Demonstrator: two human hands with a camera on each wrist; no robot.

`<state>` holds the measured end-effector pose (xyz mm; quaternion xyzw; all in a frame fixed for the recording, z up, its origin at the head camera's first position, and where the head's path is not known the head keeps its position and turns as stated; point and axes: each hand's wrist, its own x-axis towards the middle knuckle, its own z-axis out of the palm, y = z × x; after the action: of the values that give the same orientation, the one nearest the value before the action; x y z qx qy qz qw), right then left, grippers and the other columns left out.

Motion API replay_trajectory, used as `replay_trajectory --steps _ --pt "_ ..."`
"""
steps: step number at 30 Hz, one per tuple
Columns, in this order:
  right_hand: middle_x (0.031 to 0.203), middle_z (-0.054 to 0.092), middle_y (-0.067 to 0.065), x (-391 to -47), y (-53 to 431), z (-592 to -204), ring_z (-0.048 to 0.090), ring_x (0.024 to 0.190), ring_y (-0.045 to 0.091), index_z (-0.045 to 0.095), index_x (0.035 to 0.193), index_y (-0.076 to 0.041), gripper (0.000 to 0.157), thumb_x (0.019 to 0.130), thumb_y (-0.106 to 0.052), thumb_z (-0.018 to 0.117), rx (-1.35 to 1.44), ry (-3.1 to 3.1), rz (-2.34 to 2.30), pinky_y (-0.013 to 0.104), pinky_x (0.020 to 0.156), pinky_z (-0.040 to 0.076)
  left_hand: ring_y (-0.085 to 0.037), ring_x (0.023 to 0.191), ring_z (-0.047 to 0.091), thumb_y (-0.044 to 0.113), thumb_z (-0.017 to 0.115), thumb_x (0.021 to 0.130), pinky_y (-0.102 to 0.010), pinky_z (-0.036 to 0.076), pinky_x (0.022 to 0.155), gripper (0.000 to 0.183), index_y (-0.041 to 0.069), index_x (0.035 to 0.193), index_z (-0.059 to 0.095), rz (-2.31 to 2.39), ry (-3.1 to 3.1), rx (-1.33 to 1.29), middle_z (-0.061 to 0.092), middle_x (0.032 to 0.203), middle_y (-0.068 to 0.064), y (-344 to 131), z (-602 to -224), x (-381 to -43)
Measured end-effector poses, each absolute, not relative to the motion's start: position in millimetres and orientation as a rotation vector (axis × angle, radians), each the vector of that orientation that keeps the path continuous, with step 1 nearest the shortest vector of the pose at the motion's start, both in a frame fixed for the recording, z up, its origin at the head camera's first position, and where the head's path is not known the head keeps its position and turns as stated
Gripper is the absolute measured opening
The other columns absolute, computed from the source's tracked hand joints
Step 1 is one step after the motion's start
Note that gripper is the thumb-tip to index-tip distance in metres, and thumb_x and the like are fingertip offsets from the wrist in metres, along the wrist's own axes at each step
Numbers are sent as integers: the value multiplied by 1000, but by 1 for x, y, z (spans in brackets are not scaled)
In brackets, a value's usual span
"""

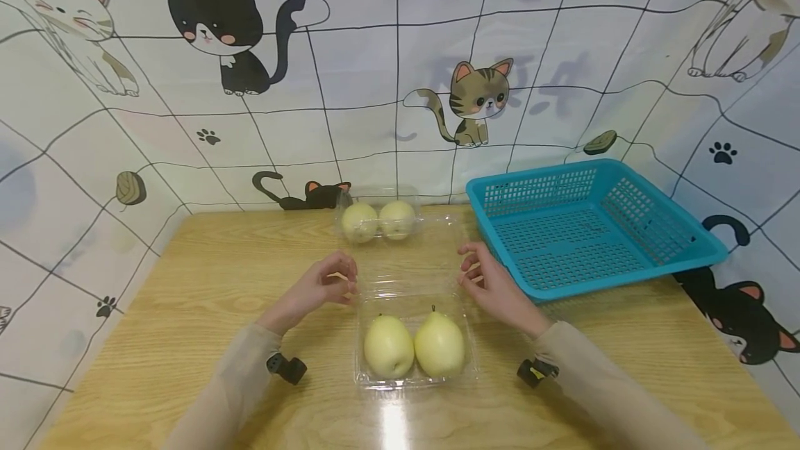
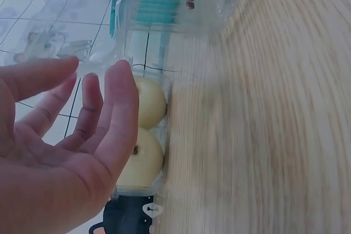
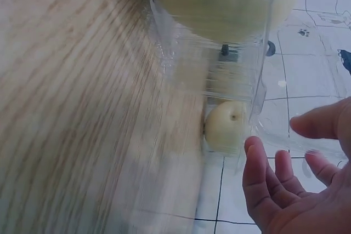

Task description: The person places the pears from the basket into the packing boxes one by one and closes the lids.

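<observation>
In the head view a clear plastic clamshell box [image 1: 431, 385] lies on the table with its lid [image 1: 431, 255] tipped back. Two pale yellow-green pears, a left one [image 1: 389, 347] and a right one [image 1: 440, 344], sit side by side in its base. My left hand [image 1: 325, 282] is at the lid's left edge, thumb and fingers loosely bent and apart. Opposite it, my right hand [image 1: 490, 287] has its fingertips right at the lid's right edge. Both wrist views show a gap between thumb and fingers of the left hand [image 2: 82, 135] and right hand [image 3: 301, 179].
Behind the lid, near the wall, stands a second clear box holding two pears [image 1: 359, 222]. A blue plastic basket [image 1: 544, 294] rests at the back right, close to my right hand. The wooden table [image 1: 206, 283] meets a cat-patterned wall covering [image 1: 375, 68].
</observation>
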<state>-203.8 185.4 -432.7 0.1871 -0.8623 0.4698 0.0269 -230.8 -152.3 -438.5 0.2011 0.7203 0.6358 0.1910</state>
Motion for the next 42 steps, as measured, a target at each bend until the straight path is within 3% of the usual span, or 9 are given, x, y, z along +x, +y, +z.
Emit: replay_trajectory --steps 10,26,31,42 --pt "109 51 21 -192 188 -427 60 91 27 38 132 -8 46 91 0 59 586 -2699 1549 41 77 52 -48 104 50 -2 57 93 -52 53 82 32 -11 122 48 1739 2011 614 45 114 -36 -163 -436 -224" --pt "127 53 27 -175 196 -423 61 101 32 34 139 -13 53 93 -2 60 690 -2746 1514 45 81 52 -48 116 48 10 59 96 -48 51 89 47 1 138 41 1568 1922 690 50 127 -30 -181 -431 -218" --pt "128 54 24 -173 200 -425 62 102 32 34 139 -13 53 94 -3 59 728 -2738 1483 45 81 52 -44 116 52 15 58 97 -47 49 92 48 13 142 40 1495 1900 666 58 124 -23 -186 -428 -215" --pt "128 55 26 -168 203 -424 62 105 34 37 138 -12 52 93 2 58 751 -2758 1475 42 81 53 -38 114 57 15 54 100 -47 50 91 48 15 145 37 1487 1854 699 63 118 -22 -189 -431 -213"
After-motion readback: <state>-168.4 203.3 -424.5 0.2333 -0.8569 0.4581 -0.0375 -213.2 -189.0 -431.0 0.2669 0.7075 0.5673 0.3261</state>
